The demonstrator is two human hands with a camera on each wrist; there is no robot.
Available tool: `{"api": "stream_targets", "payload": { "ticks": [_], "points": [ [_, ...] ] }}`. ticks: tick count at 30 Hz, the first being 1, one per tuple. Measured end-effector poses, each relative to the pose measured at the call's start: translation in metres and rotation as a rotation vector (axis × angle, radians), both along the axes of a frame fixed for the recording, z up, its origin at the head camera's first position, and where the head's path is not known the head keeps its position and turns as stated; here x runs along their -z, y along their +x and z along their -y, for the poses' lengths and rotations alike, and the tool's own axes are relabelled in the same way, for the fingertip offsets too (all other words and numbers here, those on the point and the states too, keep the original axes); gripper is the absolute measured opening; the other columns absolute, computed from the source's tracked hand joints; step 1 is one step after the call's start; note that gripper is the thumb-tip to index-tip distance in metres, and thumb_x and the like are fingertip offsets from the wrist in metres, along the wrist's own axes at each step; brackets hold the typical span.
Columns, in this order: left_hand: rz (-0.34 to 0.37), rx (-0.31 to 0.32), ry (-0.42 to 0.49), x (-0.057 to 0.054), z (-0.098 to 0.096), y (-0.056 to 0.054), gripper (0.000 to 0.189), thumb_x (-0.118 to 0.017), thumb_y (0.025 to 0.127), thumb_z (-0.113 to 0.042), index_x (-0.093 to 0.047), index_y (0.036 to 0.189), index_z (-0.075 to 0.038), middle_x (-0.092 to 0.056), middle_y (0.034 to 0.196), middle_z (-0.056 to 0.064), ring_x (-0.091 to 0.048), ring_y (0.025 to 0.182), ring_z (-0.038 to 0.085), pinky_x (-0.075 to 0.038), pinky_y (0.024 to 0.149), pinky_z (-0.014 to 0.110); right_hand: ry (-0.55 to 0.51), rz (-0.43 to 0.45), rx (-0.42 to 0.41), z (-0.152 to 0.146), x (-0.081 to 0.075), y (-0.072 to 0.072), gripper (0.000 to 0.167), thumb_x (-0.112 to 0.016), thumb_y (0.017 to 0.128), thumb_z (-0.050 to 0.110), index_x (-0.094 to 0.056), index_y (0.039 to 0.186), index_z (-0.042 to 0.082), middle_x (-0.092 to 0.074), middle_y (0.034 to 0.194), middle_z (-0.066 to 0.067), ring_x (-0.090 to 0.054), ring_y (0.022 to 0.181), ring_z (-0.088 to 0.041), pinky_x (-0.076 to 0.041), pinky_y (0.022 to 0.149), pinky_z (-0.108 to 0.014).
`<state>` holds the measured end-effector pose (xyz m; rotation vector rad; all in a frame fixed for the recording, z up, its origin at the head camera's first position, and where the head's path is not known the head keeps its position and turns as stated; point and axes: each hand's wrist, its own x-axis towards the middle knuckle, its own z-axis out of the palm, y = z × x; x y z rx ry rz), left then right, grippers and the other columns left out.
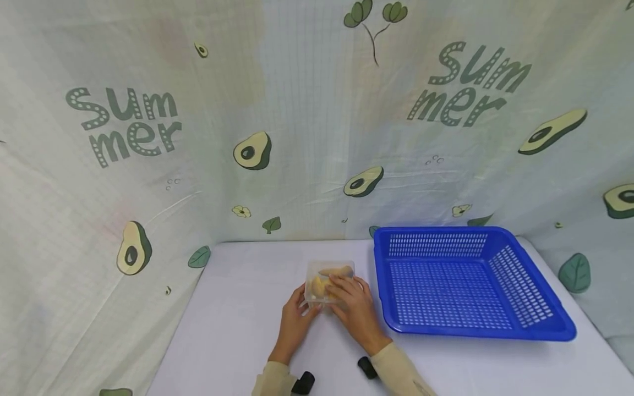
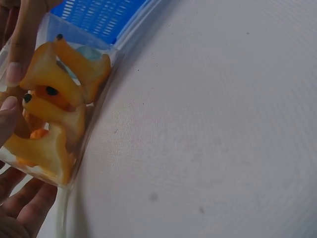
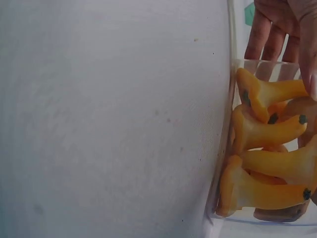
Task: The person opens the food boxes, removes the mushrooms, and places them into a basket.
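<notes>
A clear plastic box (image 1: 313, 275) stands on the white table, between both hands. Several yellow-orange pieces (image 2: 54, 109), flared at one end and some dark-tipped, lie in it; I cannot tell what they are. My left hand (image 1: 293, 324) holds the box at its left side, thumb at the near edge and fingers (image 3: 272, 44) round the far side in the right wrist view. From the right, my right hand (image 1: 359, 313) grips the box, thumb near the front and fingers reaching over the top. Whether those fingertips touch the pieces is unclear.
A large blue plastic basket (image 1: 473, 333) with perforated sides stands to the right of the hands. The white-covered table (image 1: 223, 324) extends left. Behind hangs a pale curtain (image 1: 307, 110) printed with avocados and leaves.
</notes>
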<state>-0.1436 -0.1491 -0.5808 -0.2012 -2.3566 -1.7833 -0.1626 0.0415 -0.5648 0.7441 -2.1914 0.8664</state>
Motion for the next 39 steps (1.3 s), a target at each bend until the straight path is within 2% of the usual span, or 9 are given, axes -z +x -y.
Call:
{"api": "stream_targets", "payload": {
  "ticks": [6,10,17,29,34,39],
  "points": [
    [0.04,-0.059,-0.003,-0.002,-0.005,-0.002,0.066,-0.084,0.089,-0.005,-0.053,0.146,0.008,-0.057,0.145,0.032,-0.058,0.134,0.047,-0.06,0.105,0.039,-0.004,-0.009,0.013,0.0,-0.001,-0.002,0.051,-0.1,0.066,0.014,-0.082,0.113,0.012,-0.075,0.128,-0.008,-0.069,0.12,-0.028,-0.045,0.11,-0.055],
    [0.044,-0.085,-0.01,-0.003,-0.007,-0.002,0.065,-0.085,0.088,-0.004,-0.055,0.144,0.007,-0.058,0.144,0.032,-0.058,0.134,0.047,-0.06,0.104,0.04,0.032,-0.022,0.012,0.0,-0.005,-0.001,0.045,-0.097,0.07,0.018,-0.081,0.112,0.012,-0.075,0.128,-0.008,-0.07,0.12,-0.028,-0.046,0.112,-0.058],
    [0.033,-0.106,-0.045,-0.005,-0.008,-0.001,0.062,-0.086,0.086,-0.005,-0.058,0.14,0.007,-0.06,0.141,0.033,-0.06,0.132,0.047,-0.061,0.102,0.041,0.073,-0.026,0.005,0.003,-0.006,0.001,0.034,-0.089,0.077,0.02,-0.079,0.108,0.013,-0.075,0.128,-0.01,-0.069,0.123,-0.029,-0.047,0.115,-0.062],
    [-0.007,-0.126,-0.066,-0.001,-0.01,-0.001,0.059,-0.087,0.083,-0.002,-0.061,0.135,0.008,-0.063,0.135,0.035,-0.063,0.126,0.049,-0.061,0.1,0.045,0.139,-0.045,0.022,0.003,-0.014,0.006,0.031,-0.088,0.078,0.018,-0.076,0.106,0.011,-0.075,0.127,-0.01,-0.069,0.123,-0.032,-0.05,0.113,-0.064],
    [-0.014,-0.122,-0.053,0.001,-0.01,-0.001,0.058,-0.087,0.083,-0.003,-0.061,0.134,0.008,-0.063,0.135,0.035,-0.063,0.126,0.049,-0.061,0.1,0.045,0.128,-0.065,0.028,0.003,-0.012,0.006,0.03,-0.087,0.078,0.017,-0.076,0.105,0.009,-0.075,0.124,-0.011,-0.071,0.12,-0.035,-0.051,0.111,-0.065],
    [-0.022,-0.15,-0.06,0.003,-0.011,-0.001,0.055,-0.088,0.082,0.0,-0.063,0.131,0.007,-0.065,0.132,0.034,-0.065,0.124,0.049,-0.063,0.098,0.044,0.117,-0.102,0.027,0.005,-0.01,0.004,0.032,-0.088,0.075,0.015,-0.076,0.104,0.009,-0.076,0.122,-0.011,-0.072,0.118,-0.035,-0.053,0.108,-0.066]
  ]
}}
